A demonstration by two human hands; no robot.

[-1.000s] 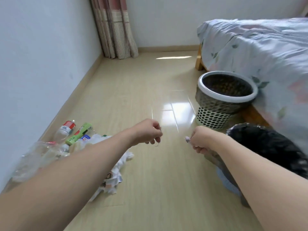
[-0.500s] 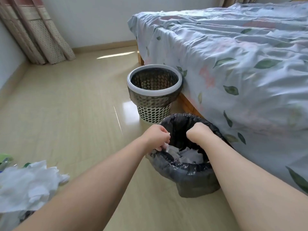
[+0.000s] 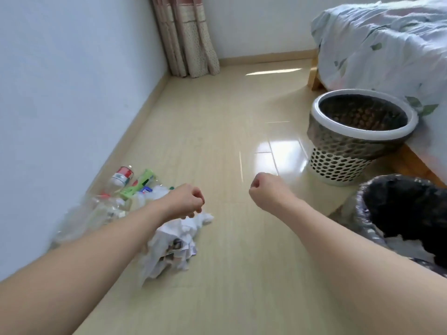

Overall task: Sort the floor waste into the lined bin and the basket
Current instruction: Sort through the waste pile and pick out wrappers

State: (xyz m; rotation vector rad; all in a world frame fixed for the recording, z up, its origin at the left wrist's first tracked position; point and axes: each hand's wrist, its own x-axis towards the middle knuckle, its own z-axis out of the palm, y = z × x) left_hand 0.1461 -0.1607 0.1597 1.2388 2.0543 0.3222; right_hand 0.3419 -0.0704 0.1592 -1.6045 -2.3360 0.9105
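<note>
A pile of crumpled white paper (image 3: 174, 245) lies on the floor at the lower left. Behind it by the wall are clear plastic bottles (image 3: 96, 211), one with a red label (image 3: 122, 175), and a green wrapper (image 3: 140, 183). My left hand (image 3: 187, 200) hovers just above the paper, fingers curled, nothing visible in it. My right hand (image 3: 264, 189) is a closed fist over bare floor, holding nothing that I can see. The perforated basket (image 3: 338, 163) with a white rim stands at right. The black-lined bin (image 3: 367, 226) sits near it with white paper inside.
A bed (image 3: 387, 44) with a leaf-print cover runs along the right, its wooden frame behind the basket. A wall borders the left side. A curtain (image 3: 188, 37) hangs in the far corner. The pale floor between waste and containers is glossy.
Half a second ago both hands were at the lined bin's rim over the paper inside. Now they have swung left, away from the bin, with the left hand above the floor paper.
</note>
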